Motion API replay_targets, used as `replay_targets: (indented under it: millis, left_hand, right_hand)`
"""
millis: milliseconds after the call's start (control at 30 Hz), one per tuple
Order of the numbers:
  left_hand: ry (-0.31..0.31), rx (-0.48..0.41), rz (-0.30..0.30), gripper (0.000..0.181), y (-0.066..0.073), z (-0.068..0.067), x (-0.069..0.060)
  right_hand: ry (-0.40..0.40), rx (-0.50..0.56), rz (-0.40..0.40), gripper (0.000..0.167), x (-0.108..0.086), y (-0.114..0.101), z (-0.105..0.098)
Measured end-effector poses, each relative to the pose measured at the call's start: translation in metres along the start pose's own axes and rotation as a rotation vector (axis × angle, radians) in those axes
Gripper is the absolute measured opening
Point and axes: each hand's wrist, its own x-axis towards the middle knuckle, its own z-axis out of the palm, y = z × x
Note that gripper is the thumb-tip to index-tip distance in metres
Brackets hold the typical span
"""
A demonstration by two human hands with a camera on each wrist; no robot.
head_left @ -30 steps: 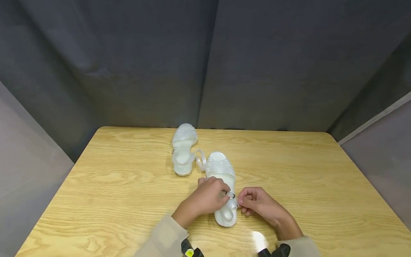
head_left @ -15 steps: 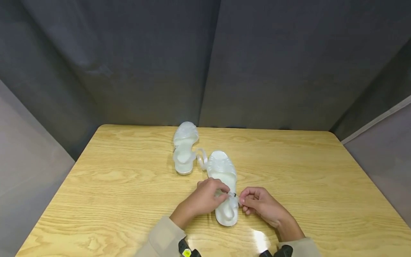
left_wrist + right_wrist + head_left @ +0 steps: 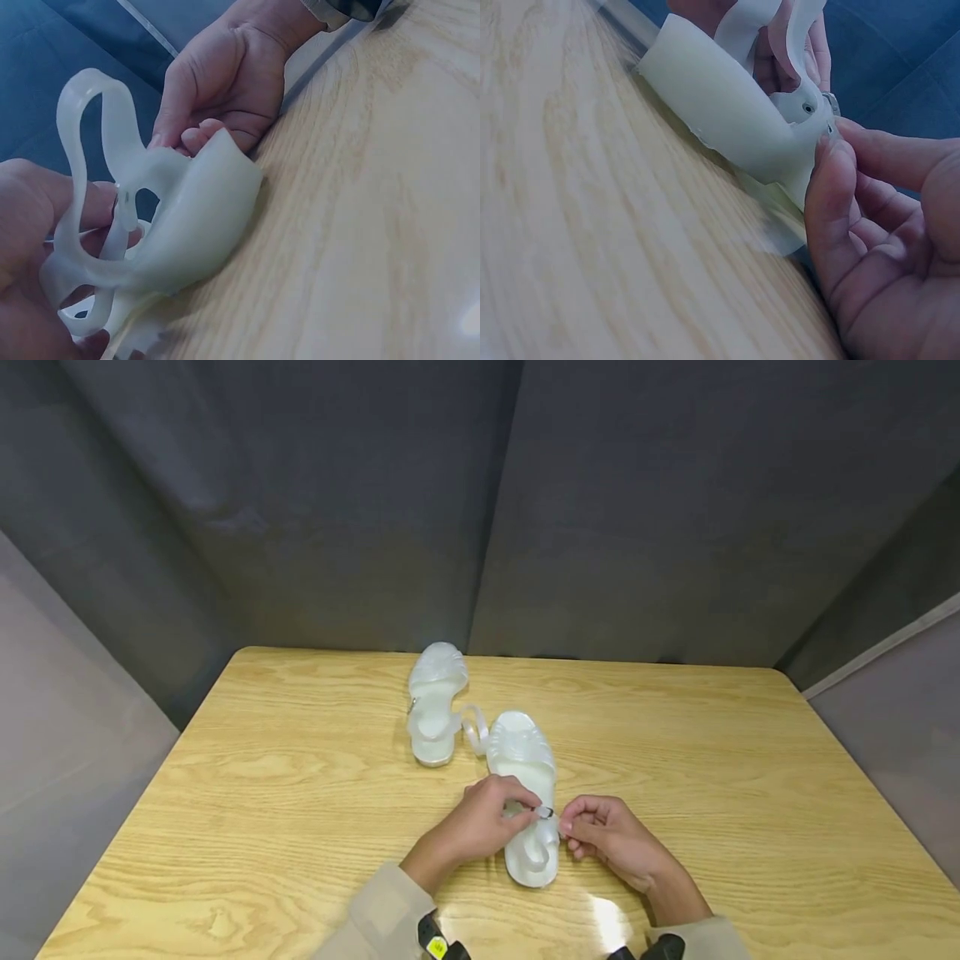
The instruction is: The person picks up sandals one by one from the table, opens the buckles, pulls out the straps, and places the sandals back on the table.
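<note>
In the head view, both hands and the near sandal [image 3: 538,781] hold nearly the same placement as half a second earlier: the left hand [image 3: 483,817] arches over the near sandal from its left, thumb and index finger pinching a strap by the buckle [image 3: 545,812], and the right hand [image 3: 611,835] pinches a strap at its right edge. Beyond the near sandal to the left lie a curled strap [image 3: 481,747] and the far sandal [image 3: 432,706], toe at the far edge; the counter [image 3: 750,777] extends either side of the near sandal.
</note>
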Motion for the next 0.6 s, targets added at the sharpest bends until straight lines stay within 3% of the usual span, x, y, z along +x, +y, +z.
replay_targets:
  millis: [600]
  left_hand:
    - [-0.009, -0.06, -0.027, 0.013, -0.0043, 0.0021, 0.0031]
  right_hand:
    - [0.022, 0.0, -0.033, 0.004, 0.0024, -0.0059, 0.0052]
